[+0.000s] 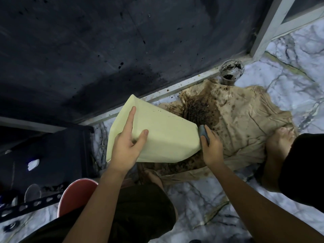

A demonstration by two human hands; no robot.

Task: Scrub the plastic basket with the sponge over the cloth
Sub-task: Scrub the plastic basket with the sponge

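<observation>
Nearest the camera, two bare forearms extend forward from a crouched person in dark shorts. A red stool seat (77,195) sits at lower left beside a perforated black metal bar (29,206).

The left hand (125,149) grasps the plastic basket (157,135), a pale yellow-green tub held tilted on its side above the floor. The index finger lies extended along its upper face, the thumb presses the nearer face, and the remaining fingers wrap out of sight behind the edge. Small dark specks mark the upper face.

The right hand (211,146) is closed around the sponge (204,134), a grey piece pressed against the basket's right-hand edge. Only part of the sponge shows between the fingers.

Beneath and beyond the basket lies the cloth (242,120), a tan, crumpled sheet spread on the marble-patterned floor (289,71). It carries a heavy dark-brown stain with granular residue at its centre, directly past the basket's right end. A bare foot (278,142) rests on the cloth's right side.

Farther back, a clear cup (231,71) smeared with dark residue stands at the cloth's far edge, against a pale metal sill. A dark spattered wall panel (122,46) rises behind.
</observation>
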